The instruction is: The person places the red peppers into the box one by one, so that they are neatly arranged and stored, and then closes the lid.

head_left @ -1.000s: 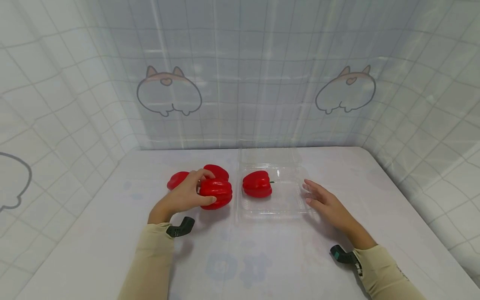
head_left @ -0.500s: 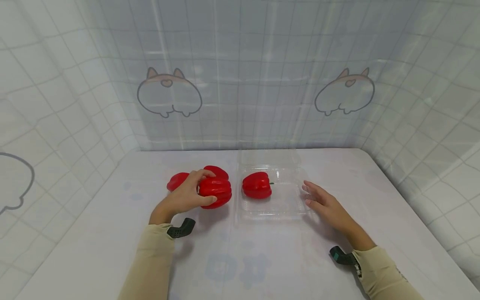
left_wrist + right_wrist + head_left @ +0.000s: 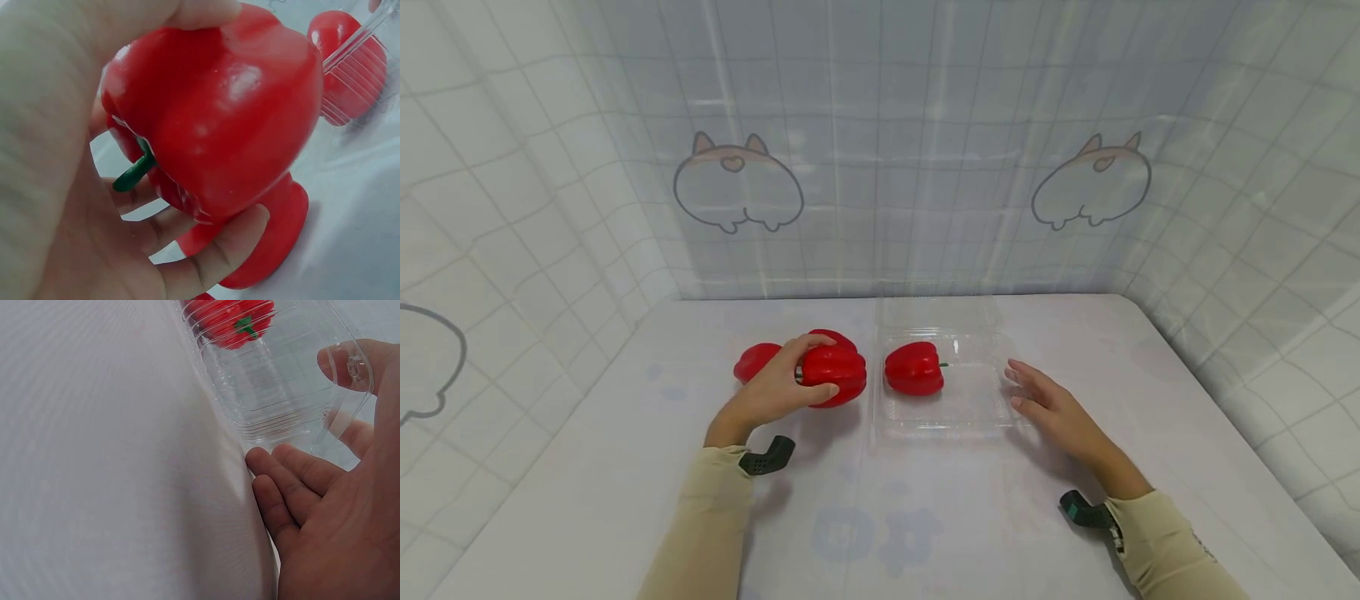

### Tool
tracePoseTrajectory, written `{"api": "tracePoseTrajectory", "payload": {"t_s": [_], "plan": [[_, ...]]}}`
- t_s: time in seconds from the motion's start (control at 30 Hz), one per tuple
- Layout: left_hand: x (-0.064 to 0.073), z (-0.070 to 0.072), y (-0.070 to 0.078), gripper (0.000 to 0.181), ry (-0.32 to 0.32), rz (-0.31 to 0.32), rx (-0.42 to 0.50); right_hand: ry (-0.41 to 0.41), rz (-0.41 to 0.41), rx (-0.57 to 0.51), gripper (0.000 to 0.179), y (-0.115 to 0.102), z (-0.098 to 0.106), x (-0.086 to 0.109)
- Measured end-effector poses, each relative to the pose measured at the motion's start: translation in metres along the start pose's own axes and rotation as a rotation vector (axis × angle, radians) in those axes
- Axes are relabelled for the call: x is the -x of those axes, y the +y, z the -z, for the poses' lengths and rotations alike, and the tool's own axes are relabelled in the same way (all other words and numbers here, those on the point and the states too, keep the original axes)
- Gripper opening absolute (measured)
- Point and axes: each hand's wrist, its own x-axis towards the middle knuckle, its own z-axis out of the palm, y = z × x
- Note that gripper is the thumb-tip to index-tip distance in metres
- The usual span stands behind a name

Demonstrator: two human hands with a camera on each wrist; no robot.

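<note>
My left hand point(image 3: 771, 387) grips a red bell pepper point(image 3: 837, 375) between thumb and fingers, left of a clear plastic clamshell container point(image 3: 973, 400). In the left wrist view, the held pepper point(image 3: 219, 112) has its green stem pointing toward the palm. Another red pepper point(image 3: 275, 237) shows beneath it. Inside the container, at its left side, lies a red bell pepper point(image 3: 914, 368) with the stem facing right. My right hand point(image 3: 1052, 412) is at the container's right edge, fingers loosely extended. In the right wrist view, its thumb point(image 3: 347, 365) shows right at the clear rim.
Behind the left hand are a red pepper point(image 3: 754, 362), partly covered by it, and another point(image 3: 833, 337), mostly hidden behind the held one. The container's lid point(image 3: 938, 313) lies open toward the back wall. White tabletop point(image 3: 880, 508) extends in front, with tile-patterned sheeting around.
My left hand, with the bell pepper in it, has shifted slightly forward and to the right. The right hand and the container stay where they were.
</note>
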Motion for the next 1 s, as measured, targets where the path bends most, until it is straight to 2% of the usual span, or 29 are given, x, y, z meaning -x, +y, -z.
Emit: {"api": "tracePoseTrajectory", "payload": {"t_s": [0.23,0.4,0.6,0.8,1.0], "plan": [[-0.002,-0.004,0.001,0.082,0.018,0.003,0.05,-0.004,0.002,-0.018,0.059,0.001,0.001,-0.001],[-0.003,-0.008,0.001,0.078,0.031,0.004,0.045,-0.007,0.003,-0.03,0.06,0.001,0.0,0.0],[-0.006,-0.012,0.004,0.079,0.049,-0.01,0.046,0.001,0.016,-0.026,0.06,-0.001,0.0,0.001],[-0.007,-0.017,0.007,0.078,0.039,-0.026,0.077,-0.003,0.02,-0.054,0.06,0.002,0.001,0.001],[-0.008,-0.026,0.012,0.079,0.052,-0.057,0.061,-0.003,0.024,-0.054,0.06,0.003,0.001,0.0]]}}
